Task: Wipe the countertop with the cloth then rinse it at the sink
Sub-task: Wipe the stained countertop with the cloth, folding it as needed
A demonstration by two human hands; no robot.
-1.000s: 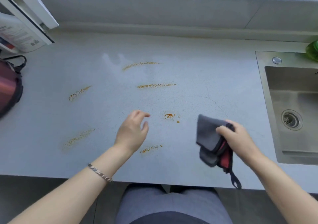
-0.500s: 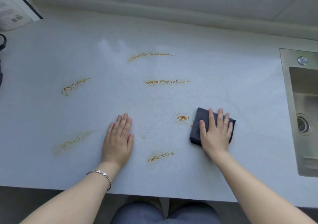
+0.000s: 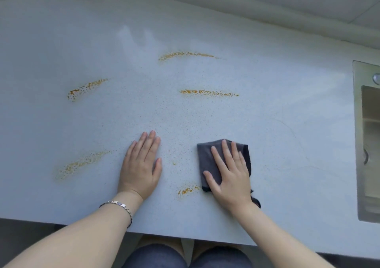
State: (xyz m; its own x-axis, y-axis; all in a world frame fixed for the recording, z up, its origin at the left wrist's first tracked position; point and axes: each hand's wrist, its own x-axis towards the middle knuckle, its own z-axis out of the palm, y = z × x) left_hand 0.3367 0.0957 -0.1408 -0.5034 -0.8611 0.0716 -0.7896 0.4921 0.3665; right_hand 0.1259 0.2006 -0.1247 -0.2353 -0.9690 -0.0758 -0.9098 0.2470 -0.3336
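Head view: right hand (image 3: 231, 177) flat, fingers spread, pressing cloth (image 3: 206, 156) onto countertop (image 3: 287, 123); left hand (image 3: 139, 168) flat, empty.

The cloth (image 3: 207, 160) is dark grey, folded flat on the countertop (image 3: 287, 123) near its front edge, partly covered by a flat palm. The countertop is pale speckled grey, marked with several orange streaks (image 3: 208, 92). The steel sink (image 3: 358, 144) is set in at the right edge.
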